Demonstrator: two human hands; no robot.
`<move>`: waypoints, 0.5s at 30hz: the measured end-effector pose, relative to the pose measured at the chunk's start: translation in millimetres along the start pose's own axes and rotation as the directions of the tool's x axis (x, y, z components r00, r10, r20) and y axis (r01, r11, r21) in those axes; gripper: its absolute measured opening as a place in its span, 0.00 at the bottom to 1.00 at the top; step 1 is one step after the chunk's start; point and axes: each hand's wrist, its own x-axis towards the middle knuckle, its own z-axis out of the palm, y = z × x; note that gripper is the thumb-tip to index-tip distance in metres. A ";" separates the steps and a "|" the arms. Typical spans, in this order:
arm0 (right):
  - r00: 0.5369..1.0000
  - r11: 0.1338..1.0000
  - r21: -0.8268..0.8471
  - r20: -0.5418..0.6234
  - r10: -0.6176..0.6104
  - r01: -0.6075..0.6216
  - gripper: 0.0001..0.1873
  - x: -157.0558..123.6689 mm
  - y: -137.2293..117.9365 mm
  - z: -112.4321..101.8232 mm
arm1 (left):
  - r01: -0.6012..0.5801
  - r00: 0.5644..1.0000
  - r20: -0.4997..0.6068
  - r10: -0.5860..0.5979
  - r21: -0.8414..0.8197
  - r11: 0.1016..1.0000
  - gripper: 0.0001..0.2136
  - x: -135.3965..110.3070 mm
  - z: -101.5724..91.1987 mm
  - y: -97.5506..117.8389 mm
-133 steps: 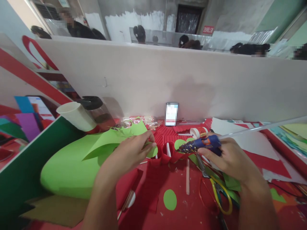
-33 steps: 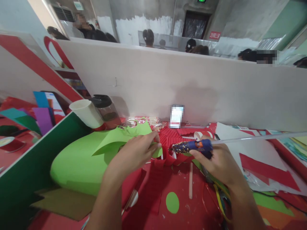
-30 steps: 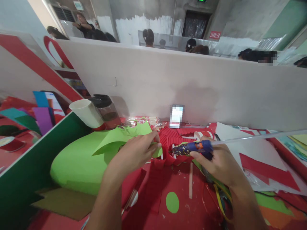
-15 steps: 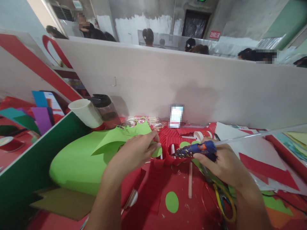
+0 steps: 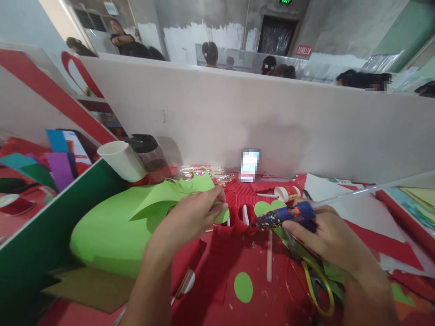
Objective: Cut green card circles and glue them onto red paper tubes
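Observation:
My right hand is wrapped round a dark blue glue gun with a long clear glue stick out of its back. The gun's tip points left, close to the red corrugated paper rings, which have white inside. My left hand is closed in a pinch on a green paper circle, just left of the rings. More green circles lie behind the gun's nozzle, and a single green oval lies on the red tabletop nearer me. Below the gun rests a pale pink stick.
Yellow-handled scissors lie under my right wrist. A curled green sheet fills the left side, with a white cup and a lidded bottle behind. A phone leans on the white partition; people are beyond it.
My right hand has drawn the glue gun slightly to the right, so its tip is away from the ring's opening. My left hand has stayed in place with the green circle.

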 end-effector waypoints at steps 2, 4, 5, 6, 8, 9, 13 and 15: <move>0.999 0.999 0.034 -0.027 0.026 -0.025 0.17 -1.5 3.6 0.6 | -0.001 1.000 0.001 0.001 -0.001 1.000 0.06 -0.3 -0.1 0.4; 0.997 0.998 0.062 -0.064 0.033 -0.029 0.16 -1.3 6.8 2.5 | -0.003 1.000 -0.002 0.003 0.001 1.000 0.06 -0.6 -0.3 0.7; 0.996 0.998 0.064 -0.082 0.030 -0.025 0.15 -0.4 7.7 3.9 | -0.004 1.000 -0.002 0.004 0.004 1.000 0.06 -0.8 -0.3 0.9; 0.995 0.998 0.055 -0.099 0.025 -0.020 0.15 0.8 7.9 5.4 | -0.004 1.000 -0.003 0.004 0.005 1.000 0.06 -0.8 -0.3 1.0; 0.992 1.000 0.021 -0.126 0.018 -0.016 0.15 3.8 6.1 8.7 | -0.007 1.000 -0.005 0.007 0.001 1.000 0.06 -0.6 -0.3 1.2; 0.990 1.000 0.007 -0.141 0.015 -0.014 0.15 5.4 4.4 10.3 | -0.010 1.000 -0.006 0.010 -0.003 1.000 0.06 -0.5 -0.3 1.2; 0.979 0.999 -0.033 -0.204 0.001 -0.008 0.18 9.8 -2.5 15.1 | -0.019 1.000 -0.001 0.019 -0.004 1.000 0.06 -0.4 -0.3 1.3; 0.972 0.998 -0.061 -0.233 0.001 -0.016 0.19 11.0 -3.2 16.4 | -0.013 1.000 -0.003 0.013 -0.001 1.000 0.06 -0.7 -0.4 1.4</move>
